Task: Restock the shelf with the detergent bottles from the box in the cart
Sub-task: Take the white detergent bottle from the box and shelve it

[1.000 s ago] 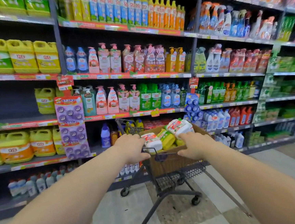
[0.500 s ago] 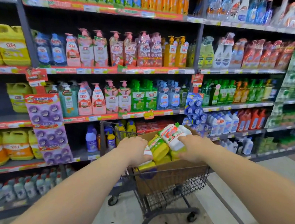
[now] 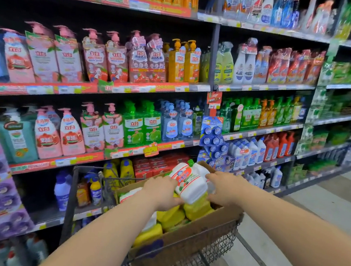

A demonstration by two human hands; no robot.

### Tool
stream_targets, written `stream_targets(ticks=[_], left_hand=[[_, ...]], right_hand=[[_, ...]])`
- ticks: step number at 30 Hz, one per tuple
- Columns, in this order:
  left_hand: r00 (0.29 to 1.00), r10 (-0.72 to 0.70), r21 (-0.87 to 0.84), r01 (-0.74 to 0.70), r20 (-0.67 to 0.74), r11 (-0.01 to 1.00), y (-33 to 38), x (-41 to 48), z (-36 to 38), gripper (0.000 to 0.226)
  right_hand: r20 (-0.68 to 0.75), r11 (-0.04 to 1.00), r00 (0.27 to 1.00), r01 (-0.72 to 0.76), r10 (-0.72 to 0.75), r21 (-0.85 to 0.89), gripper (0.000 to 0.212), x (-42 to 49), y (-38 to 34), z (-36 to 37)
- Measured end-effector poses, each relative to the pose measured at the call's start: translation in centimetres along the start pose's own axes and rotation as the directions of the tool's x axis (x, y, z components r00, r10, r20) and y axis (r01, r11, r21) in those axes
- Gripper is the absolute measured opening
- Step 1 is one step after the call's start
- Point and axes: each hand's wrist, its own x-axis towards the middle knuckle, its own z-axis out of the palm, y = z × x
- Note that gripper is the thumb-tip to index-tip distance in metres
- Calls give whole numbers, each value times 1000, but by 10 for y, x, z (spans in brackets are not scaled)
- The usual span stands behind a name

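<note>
So, you have both hands at the box (image 3: 202,228), which fills the basket of the cart (image 3: 215,248), and the cart stands close against the shelf (image 3: 47,162) so the carry from one to the other is short. Your left hand (image 3: 162,192) curls round the left side of a bottle (image 3: 189,185) with a white-and-red label and a yellow body, and your right hand (image 3: 226,188) wraps the other side, fingers bent toward it; neither hand is spread wide. The bottle is tilted, its top end up and away from you. Its upper half is raised above the box rim, while its yellow base sits down among the other bottles (image 3: 169,217), which lie packed on their sides. Two hands look sensible here: the bottle seems wedged among its neighbours, and a grip on both flanks lets you draw it out without dragging the others along. Behind the label there is a second white shape near your right fingers; I cannot tell whether that is another bottle in your right hand or part of the same one. Since the box looks full, I judge the job is barely begun. Next you will want to lift clear of the cardboard rim, turn the bottle upright and find its matching row, minding the pump bottles (image 3: 70,134) crowded along the front edges.
</note>
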Motion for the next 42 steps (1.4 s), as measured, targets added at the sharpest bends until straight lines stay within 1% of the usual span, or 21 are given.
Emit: stream_targets(ticks=[8,13,17,22,24,26,28,29,31,32,34,35,37,38,40,42], left_hand=[[1000,27,-18,-27,11,999,-47,122,11,66],[994,17,-75,-8,110,997,-66,166,42,66],[987,-15,-108,32,159,994,-79,196,64,66],[958,-121,-157,166,258,974,-95,231,96,70],[933,-181,-200,251,311,947,-96,248,105,73],[907,-225,-273,331,355,903,-94,267,114,70],[891,-251,-382,397,378,834,-90,284,125,62],[880,-263,-452,436,395,778,-87,291,131,59],[844,-289,-580,525,452,623,-79,301,142,53],[820,-310,-613,568,481,549,-75,305,147,52],[753,-382,-633,658,536,408,-69,312,158,57],[706,-418,-634,704,572,321,-67,315,164,62],[610,-438,-633,766,660,113,-62,319,172,72],[579,-427,-634,773,695,19,-59,320,174,75],[546,-408,-637,761,732,-124,-55,322,177,71],[526,-398,-637,735,752,-234,-52,325,179,66]], right_hand=[[21,999,999,-34,33,30,66,120,32,0],[122,999,992,-38,37,11,66,183,47,23],[145,997,989,-21,9,75,68,236,63,37],[208,982,974,55,-92,180,68,300,76,69],[237,972,963,72,-126,224,70,325,83,82],[251,963,957,76,-143,257,70,347,89,95],[245,947,958,66,-148,315,71,367,95,110],[246,936,958,54,-147,348,72,376,97,118],[245,921,957,50,-155,385,74,389,98,133],[226,918,960,64,-164,392,72,395,98,139],[160,909,970,105,-183,404,65,403,95,150],[139,898,972,114,-189,424,62,405,93,154],[132,875,972,109,-192,472,65,406,87,164],[138,871,971,106,-194,479,70,405,84,169],[156,867,971,84,-182,490,81,401,77,179],[169,834,976,20,-135,552,89,398,72,186]])
